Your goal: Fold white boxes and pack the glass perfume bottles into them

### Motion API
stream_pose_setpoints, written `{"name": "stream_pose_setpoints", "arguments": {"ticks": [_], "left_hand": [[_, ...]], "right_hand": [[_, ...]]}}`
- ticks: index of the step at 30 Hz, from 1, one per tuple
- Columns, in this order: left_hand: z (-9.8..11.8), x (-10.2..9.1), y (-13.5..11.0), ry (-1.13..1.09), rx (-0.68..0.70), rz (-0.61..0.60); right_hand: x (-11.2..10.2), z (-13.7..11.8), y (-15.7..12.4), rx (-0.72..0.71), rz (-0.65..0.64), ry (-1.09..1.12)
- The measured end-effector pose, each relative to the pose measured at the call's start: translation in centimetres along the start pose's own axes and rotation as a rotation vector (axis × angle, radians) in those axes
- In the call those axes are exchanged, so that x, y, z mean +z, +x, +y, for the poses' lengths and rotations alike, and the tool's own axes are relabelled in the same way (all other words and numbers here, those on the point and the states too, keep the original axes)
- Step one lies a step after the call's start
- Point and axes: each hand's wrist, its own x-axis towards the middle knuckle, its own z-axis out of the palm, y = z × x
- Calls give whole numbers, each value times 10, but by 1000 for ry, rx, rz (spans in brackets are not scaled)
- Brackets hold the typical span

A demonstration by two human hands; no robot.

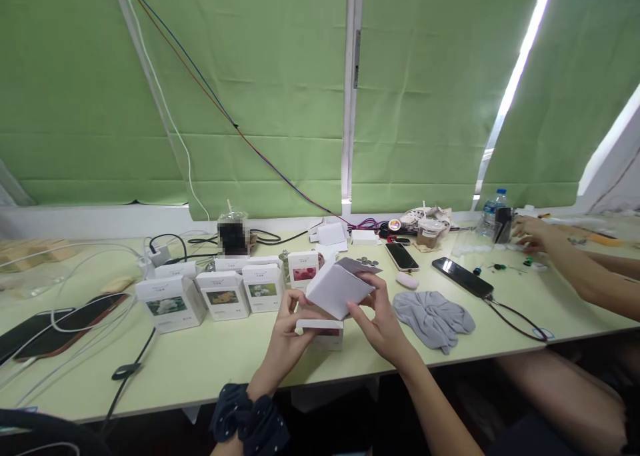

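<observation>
My right hand (380, 323) grips a plain white carton (337, 288) tilted above the table, its thumb on the near face and its fingers behind. My left hand (287, 336) is closed beside that carton, its thumb over the left part of a small white box (330, 339) with a dark red picture. The left fingertips come close to the carton's lower left edge; whether they press on it is hard to tell. Behind stands another white box (303, 269) with a red flower picture. More flower-printed boxes (173, 305) stand to the left.
Several coins (367, 261) lie behind the carton. A grey cloth (434, 317), a pink oval item (407, 281) and phones (463, 278) lie to the right. Cables (80, 309) cross the left side. A co-worker's hand (533, 233) is by a water bottle (487, 219).
</observation>
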Motion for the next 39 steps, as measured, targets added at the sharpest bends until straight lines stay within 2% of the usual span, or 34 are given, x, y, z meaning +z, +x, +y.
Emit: {"name": "stream_pose_setpoints", "arguments": {"ticks": [4,10,12,17,29,39], "left_hand": [[-5,3,-5,40,18,57],[-7,6,-11,20,-22,8],[-9,8,-13,18,-16,25],[-13,14,-20,67,43,114],[-13,18,-23,47,56,154],[-17,16,-20,84,166,175]], "right_hand": [[-12,-3,2,-17,-108,-111],[-19,-16,9,-68,-212,-330],[-18,-19,13,-62,-231,-356],[-13,-20,19,-30,-236,-314],[-15,-14,23,35,-280,-154],[-18,-15,27,34,-353,-141]]}}
